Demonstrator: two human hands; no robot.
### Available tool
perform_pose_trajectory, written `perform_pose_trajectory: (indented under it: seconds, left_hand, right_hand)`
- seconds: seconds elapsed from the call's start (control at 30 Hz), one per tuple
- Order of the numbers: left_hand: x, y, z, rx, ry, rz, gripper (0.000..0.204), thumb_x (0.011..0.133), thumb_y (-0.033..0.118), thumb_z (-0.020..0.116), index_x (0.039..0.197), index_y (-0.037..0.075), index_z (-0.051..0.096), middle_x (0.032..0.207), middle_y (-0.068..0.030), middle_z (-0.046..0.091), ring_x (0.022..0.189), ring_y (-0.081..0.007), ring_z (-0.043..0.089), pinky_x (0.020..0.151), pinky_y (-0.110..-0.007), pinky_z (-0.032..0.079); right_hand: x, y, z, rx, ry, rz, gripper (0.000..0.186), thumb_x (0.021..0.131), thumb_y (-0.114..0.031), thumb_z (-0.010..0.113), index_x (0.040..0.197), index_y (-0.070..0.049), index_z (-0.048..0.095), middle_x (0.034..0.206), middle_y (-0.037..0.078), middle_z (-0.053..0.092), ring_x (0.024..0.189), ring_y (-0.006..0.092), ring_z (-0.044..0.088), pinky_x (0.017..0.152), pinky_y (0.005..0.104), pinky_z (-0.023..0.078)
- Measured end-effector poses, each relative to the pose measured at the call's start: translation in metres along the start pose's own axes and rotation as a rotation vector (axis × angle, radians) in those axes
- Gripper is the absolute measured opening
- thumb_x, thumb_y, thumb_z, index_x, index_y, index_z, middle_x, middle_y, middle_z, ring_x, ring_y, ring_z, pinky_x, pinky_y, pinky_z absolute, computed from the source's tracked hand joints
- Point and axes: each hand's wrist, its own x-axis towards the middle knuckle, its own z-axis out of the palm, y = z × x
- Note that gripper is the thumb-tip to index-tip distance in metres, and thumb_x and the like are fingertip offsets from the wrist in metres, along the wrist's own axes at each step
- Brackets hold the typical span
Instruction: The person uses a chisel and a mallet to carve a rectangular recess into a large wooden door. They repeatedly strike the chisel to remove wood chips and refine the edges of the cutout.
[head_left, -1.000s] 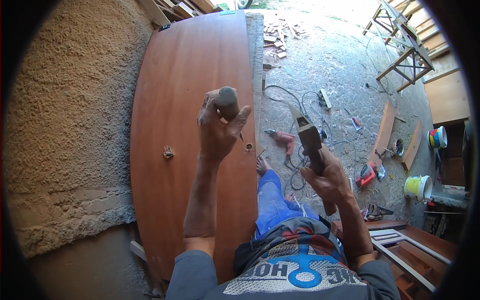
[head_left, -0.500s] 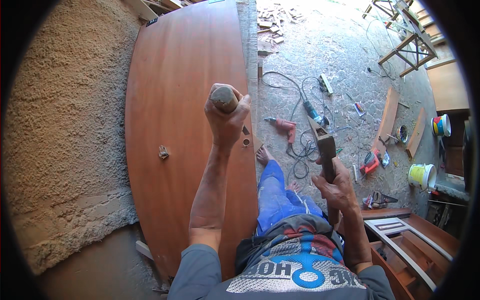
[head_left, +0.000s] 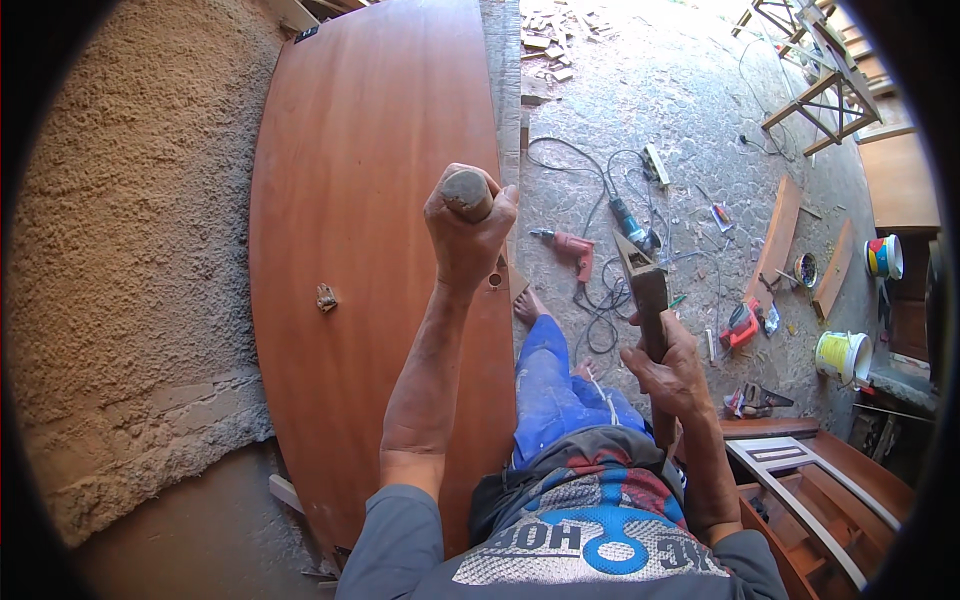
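Observation:
My left hand [head_left: 465,230] is closed round the pale round handle of a chisel [head_left: 467,195]; its dark blade points down beside a round hole [head_left: 494,280] near the right edge of a large reddish-brown wooden door [head_left: 370,130]. Over the floor, right of the door, my right hand [head_left: 672,372] grips the shaft of a hammer [head_left: 648,292], its metal head upward. A small crumpled object [head_left: 326,298] lies on the door, left of my left forearm.
A rough wall [head_left: 130,230] borders the left. The floor holds a red drill [head_left: 568,250], a grinder [head_left: 626,222], tangled cords, planks [head_left: 775,225], buckets [head_left: 838,352] and wood offcuts [head_left: 545,40]. A trestle [head_left: 820,105] stands upper right; wooden frames [head_left: 820,480] lie lower right.
My left hand has moved right, the chisel blade now nearer the hole. My right hand with the hammer has shifted right, and the whole view has shifted slightly.

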Motion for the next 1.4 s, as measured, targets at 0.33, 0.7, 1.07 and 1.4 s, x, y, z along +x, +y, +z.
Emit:
perform_pose_trajectory:
  seconds: [0.33,0.7,1.07,1.4]
  left_hand:
    - [-0.005,0.003,0.018,0.117,-0.022,0.082,0.022,0.077,0.005,0.077,0.081,0.006,0.056,0.068,-0.0024,0.058,0.063,-0.0077,0.055,0.060,-0.029,0.050]
    - [-0.004,-0.004,0.018,0.145,0.016,0.092,0.020,0.077,0.006,0.075,0.082,0.005,0.056,0.067,-0.0029,0.058,0.062,-0.0101,0.054,0.060,-0.031,0.050]
    - [0.000,0.004,0.028,0.197,-0.028,0.172,0.017,0.078,0.005,0.073,0.084,0.005,0.057,0.068,-0.0057,0.061,0.061,-0.0147,0.060,0.061,-0.033,0.051]
    - [-0.010,0.000,-0.009,-0.108,0.085,0.030,0.015,0.082,-0.001,0.072,0.082,0.005,0.059,0.072,0.0001,0.060,0.064,-0.0066,0.058,0.057,-0.025,0.048]
  right_hand:
    - [0.002,-0.013,0.004,-0.071,0.000,-0.030,0.036,0.086,-0.013,0.075,0.117,-0.004,0.060,0.075,0.008,0.060,0.067,0.0184,0.058,0.066,0.0370,0.050]
    - [0.032,-0.076,-0.002,-0.289,-0.025,-0.432,0.040,0.090,-0.013,0.071,0.125,-0.005,0.054,0.081,0.021,0.066,0.073,0.0409,0.068,0.069,0.0469,0.053]
    - [0.046,-0.192,-0.020,0.117,0.485,-0.869,0.035,0.094,-0.002,0.068,0.126,0.003,0.054,0.075,0.003,0.059,0.052,0.0096,0.054,0.049,0.0263,0.043]
    - [0.053,-0.123,-0.009,-0.450,-0.051,-0.562,0.028,0.088,-0.006,0.061,0.112,-0.002,0.048,0.077,0.027,0.064,0.074,0.0482,0.066,0.065,0.0557,0.049]
